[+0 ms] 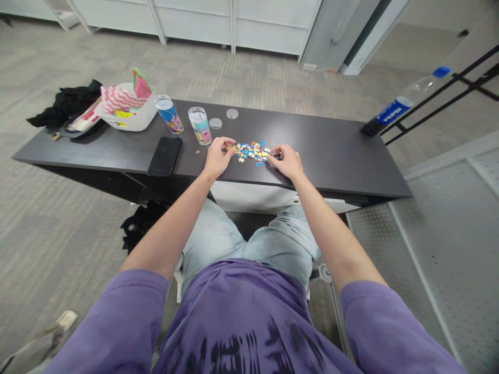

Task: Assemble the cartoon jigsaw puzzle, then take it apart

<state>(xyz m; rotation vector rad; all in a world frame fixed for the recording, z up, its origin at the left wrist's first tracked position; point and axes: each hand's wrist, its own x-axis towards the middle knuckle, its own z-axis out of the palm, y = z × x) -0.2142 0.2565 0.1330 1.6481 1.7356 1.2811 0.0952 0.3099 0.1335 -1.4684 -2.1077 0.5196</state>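
Observation:
A small heap of jigsaw puzzle pieces in blue, yellow and pale colours lies on the dark tabletop in front of me. At its left edge is my left hand, fingers bent but apart, the fingertips touching the outermost pieces. My right hand rests at the heap's right side, thumb near the pieces and fingers curved with a gap between. No piece shows clearly lifted in either hand. Behind my left hand stands a clear cup with a cartoon print, and a second printed cup is farther left.
Two round silver lids lie beyond the heap. A black phone is at the left, before a white basket of cloths and packets. Black fabric sits at the far left. A Pepsi bottle leans at the right end.

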